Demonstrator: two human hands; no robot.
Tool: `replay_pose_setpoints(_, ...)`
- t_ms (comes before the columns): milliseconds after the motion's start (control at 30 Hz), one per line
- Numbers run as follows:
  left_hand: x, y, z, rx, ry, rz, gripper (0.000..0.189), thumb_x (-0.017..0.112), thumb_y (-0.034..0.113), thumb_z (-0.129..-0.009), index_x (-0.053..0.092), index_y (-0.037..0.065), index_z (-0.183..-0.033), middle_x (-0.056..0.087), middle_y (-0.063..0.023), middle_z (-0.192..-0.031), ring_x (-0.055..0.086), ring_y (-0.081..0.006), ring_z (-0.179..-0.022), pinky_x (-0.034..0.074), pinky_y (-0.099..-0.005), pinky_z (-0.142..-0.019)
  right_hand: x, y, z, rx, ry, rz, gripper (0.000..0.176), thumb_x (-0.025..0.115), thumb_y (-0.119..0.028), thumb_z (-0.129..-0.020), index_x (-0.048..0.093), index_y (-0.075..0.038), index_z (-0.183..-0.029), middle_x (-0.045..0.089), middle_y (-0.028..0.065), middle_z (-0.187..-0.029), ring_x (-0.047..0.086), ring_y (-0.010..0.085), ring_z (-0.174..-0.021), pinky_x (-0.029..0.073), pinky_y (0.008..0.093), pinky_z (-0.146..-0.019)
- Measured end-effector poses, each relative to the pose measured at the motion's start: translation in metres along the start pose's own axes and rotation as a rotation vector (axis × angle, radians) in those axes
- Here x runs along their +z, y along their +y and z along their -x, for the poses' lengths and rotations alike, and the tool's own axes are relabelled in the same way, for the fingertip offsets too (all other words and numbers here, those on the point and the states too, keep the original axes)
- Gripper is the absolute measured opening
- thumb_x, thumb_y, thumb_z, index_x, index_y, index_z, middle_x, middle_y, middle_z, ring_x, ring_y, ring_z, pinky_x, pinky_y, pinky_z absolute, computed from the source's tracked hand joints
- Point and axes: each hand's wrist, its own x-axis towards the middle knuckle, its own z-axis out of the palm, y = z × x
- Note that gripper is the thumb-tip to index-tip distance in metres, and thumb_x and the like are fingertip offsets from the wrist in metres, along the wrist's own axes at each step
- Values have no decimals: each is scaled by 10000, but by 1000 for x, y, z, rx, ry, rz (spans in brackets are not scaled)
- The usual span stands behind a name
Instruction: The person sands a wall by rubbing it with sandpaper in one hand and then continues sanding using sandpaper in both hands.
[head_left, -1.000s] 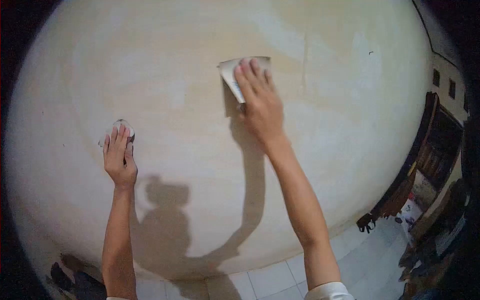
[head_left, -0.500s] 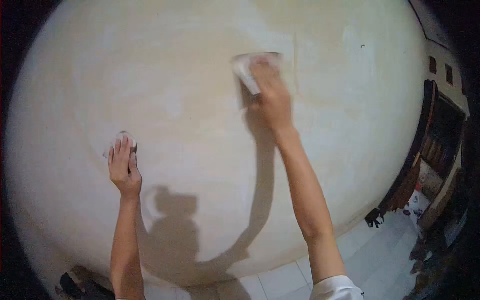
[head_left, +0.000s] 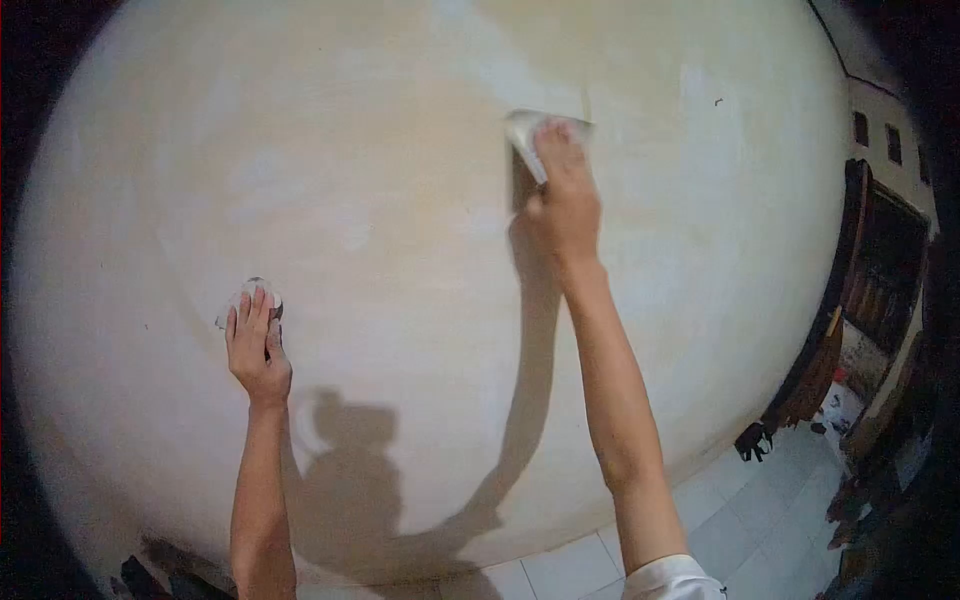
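Observation:
A cream wall (head_left: pixel 420 180) with paler patches fills most of the view. Fingers stretched, my right hand (head_left: pixel 568 190) presses a flat whitish spreader (head_left: pixel 526 130) to the wall at upper centre. This piece has straight edges and casts a dark shadow below its left side; its exact kind is not clear. Lower down on the left, my left hand (head_left: pixel 258 345) has its fingers over a small white lump (head_left: pixel 256 290) with a dark edge, against the wall. Most of the lump is hidden behind the fingers.
Pale floor tiles (head_left: pixel 740 520) run along the foot of the wall. A small black object (head_left: pixel 752 440) lies by the wall at the right, near a dark doorway (head_left: pixel 885 260) with clutter. More dark items (head_left: pixel 165 575) sit at the lower left.
My right hand and the spreader have moved right and slightly down across the wall. The left hand appears a little lower and further right, as the whole view has shifted slightly.

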Motion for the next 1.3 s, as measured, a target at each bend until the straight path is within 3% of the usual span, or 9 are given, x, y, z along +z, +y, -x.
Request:
replay_pose_setpoints(167,-3,4,-3,-24,-24,-11,312,527,62,-941,640,69,-1232,632,-87,-1284,539,-294,-1266,353,-486,-1093,18,-19,6,111,108,2,654,558,42,-707,494,1,-1356,467,188,-1432,397,351,-1363,282,462,-1157)
replay_pose_setpoints(333,-3,2,-2,11,-9,-11,315,532,52,-937,637,67,-1233,623,-89,-1296,544,-293,-1261,352,-489,-1091,22,-32,22,-449,-199,-76,723,574,58,-656,489,-24,-1369,487,167,-1422,400,336,-1368,287,455,-1156)
replay_pose_setpoints(567,-3,4,-4,-16,-13,8,311,550,43,-931,645,70,-1226,636,-93,-1275,549,-291,-1257,355,-481,-1088,5,18,-4,24,76,41,709,558,76,-672,493,-39,-1368,507,162,-1402,400,348,-1362,278,482,-1156)
replay_pose_setpoints(767,-2,4,-3,-18,-13,8,320,557,35,-921,647,77,-1226,640,-91,-1270,542,-286,-1265,355,-474,-1090,28,-51,38,-460,-211,12,655,596,3,-717,495,-44,-1362,459,162,-1448,410,317,-1365,302,499,-1136)
replay_pose_setpoints(900,-3,5,-4,-7,-2,12,324,553,32,-923,646,85,-1229,639,-85,-1272,542,-284,-1265,356,-471,-1091,11,-17,14,-452,-176,15,633,600,0,-719,509,-41,-1344,477,158,-1435,422,316,-1357,310,512,-1125)
replay_pose_setpoints(1000,-2,3,-3,0,0,5,317,549,43,-929,646,83,-1228,638,-81,-1275,547,-286,-1260,357,-472,-1091,13,-5,3,-75,44,165,645,607,-6,-716,502,-36,-1352,521,168,-1391,443,341,-1335,315,529,-1115)
replay_pose_setpoints(1100,-3,3,-2,8,7,12,314,549,59,-933,644,83,-1232,636,-80,-1278,549,-286,-1257,359,-472,-1090,27,-41,18,-142,-21,66,639,619,-28,-713,511,-25,-1342,517,174,-1394,452,350,-1326,321,529,-1111)
replay_pose_setpoints(1167,-2,5,-4,-11,-4,8,316,552,60,-932,643,83,-1234,636,-79,-1278,546,-284,-1260,361,-471,-1089,33,-65,36,-462,-160,36,642,644,-78,-710,523,-38,-1339,531,144,-1390,477,326,-1310,324,507,-1117)
replay_pose_setpoints(1300,-3,2,-2,0,-9,4,326,555,55,-924,642,84,-1237,639,-76,-1274,547,-281,-1260,363,-474,-1087,28,-46,26,-392,-137,16,633,619,-42,-703,529,-39,-1329,513,140,-1411,466,304,-1325,309,498,-1130)
